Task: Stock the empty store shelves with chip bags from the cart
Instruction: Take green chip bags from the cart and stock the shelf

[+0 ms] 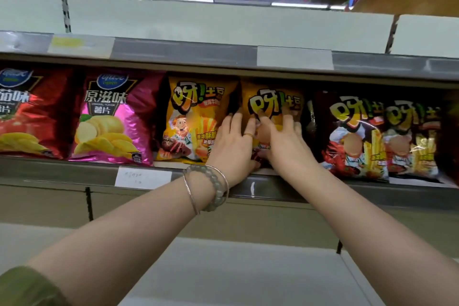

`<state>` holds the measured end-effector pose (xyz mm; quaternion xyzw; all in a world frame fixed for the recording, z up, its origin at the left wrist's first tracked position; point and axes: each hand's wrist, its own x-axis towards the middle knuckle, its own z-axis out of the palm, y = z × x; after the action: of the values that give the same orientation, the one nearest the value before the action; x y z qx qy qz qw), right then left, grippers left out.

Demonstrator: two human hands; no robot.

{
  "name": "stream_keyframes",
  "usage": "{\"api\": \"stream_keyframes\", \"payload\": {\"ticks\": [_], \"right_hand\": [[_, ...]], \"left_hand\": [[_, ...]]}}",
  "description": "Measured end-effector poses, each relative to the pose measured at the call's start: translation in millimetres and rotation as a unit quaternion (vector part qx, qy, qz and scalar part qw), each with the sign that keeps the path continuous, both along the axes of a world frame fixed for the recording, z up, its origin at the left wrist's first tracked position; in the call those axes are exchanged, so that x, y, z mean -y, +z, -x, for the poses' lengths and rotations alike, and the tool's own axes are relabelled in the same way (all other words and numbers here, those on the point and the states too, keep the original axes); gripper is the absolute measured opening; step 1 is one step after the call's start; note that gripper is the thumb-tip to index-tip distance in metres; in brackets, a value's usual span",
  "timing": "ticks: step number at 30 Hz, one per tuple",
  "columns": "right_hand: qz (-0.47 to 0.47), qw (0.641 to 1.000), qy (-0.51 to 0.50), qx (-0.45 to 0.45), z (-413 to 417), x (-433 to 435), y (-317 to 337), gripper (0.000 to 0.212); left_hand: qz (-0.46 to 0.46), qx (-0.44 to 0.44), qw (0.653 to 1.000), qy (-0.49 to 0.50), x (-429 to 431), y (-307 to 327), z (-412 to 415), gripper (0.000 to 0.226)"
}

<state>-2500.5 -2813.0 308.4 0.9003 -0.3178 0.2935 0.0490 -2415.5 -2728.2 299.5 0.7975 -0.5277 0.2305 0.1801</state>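
Both hands lay flat on the front of one yellow chip bag [270, 100], the left hand [233, 143] along its left edge and the right hand [285, 143] over its middle and right side. Their fingers were straight and slightly spread, pressing rather than pinching; the thumbs sat low near the bag's bottom edge, and whether either hooked under it could not be told. The bag stood straight ahead of the hands, directly under their fingertips, upright on the shelf [74, 171], its long axis vertical and its printed face toward the person. Just left of the left hand stood a matching yellow bag [196, 117], touching or nearly touching the pressed one; just right of the right hand stood a dark bag [352, 131], with a narrow shadowed gap between. Neither hand was clearly nearer, both meeting the bag at about the same height. By my judgement the placing was nearly done, and the coming move turned on pushing the bag straight back, away from the hands, while keeping it upright in that slot.
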Motion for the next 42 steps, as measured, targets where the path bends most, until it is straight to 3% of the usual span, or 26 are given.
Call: {"api": "stream_keyframes", "payload": {"ticks": [6, 11, 15, 23, 29, 32, 34, 36, 39, 42], "right_hand": [[-0.067, 0.997, 0.027, 0.012, -4, 16, 7, 0.082], [-0.055, 0.997, 0.051, 0.023, 8, 12, 9, 0.081], [-0.060, 0.994, 0.019, 0.092, 12, 6, 19, 0.073], [-0.104, 0.992, 0.019, 0.066, 2, 13, 15, 0.086], [-0.074, 0.996, 0.015, 0.052, 13, 8, 20, 0.081], [-0.020, 0.987, 0.074, 0.144, 42, 2, 26, 0.070], [0.057, 0.963, 0.102, 0.242, 71, 6, 29, 0.053], [0.093, 0.954, 0.072, 0.275, 101, 24, 29, 0.047], [-0.055, 0.974, -0.016, 0.219, 133, 64, 26, 0.073], [-0.171, 0.972, 0.016, 0.159, 150, 87, 18, 0.097]], "left_hand": [[-0.005, -0.163, 0.987, -0.014, 19, 1, 3, 0.092], [0.010, -0.218, 0.976, -0.006, 25, 2, -5, 0.103], [-0.004, -0.183, 0.983, 0.021, 33, 5, -9, 0.097], [-0.007, -0.227, 0.973, 0.038, 42, 13, -19, 0.090], [-0.035, -0.223, 0.973, 0.055, 41, 12, -11, 0.110], [-0.033, -0.197, 0.978, 0.057, 26, 8, 3, 0.118], [-0.008, -0.123, 0.990, 0.070, 20, 9, 16, 0.108], [0.063, -0.038, 0.996, 0.046, 22, 10, 34, 0.092], [0.112, -0.060, 0.991, -0.036, 36, 8, 76, 0.089], [0.057, -0.165, 0.980, -0.094, 63, 6, 114, 0.106]]}}
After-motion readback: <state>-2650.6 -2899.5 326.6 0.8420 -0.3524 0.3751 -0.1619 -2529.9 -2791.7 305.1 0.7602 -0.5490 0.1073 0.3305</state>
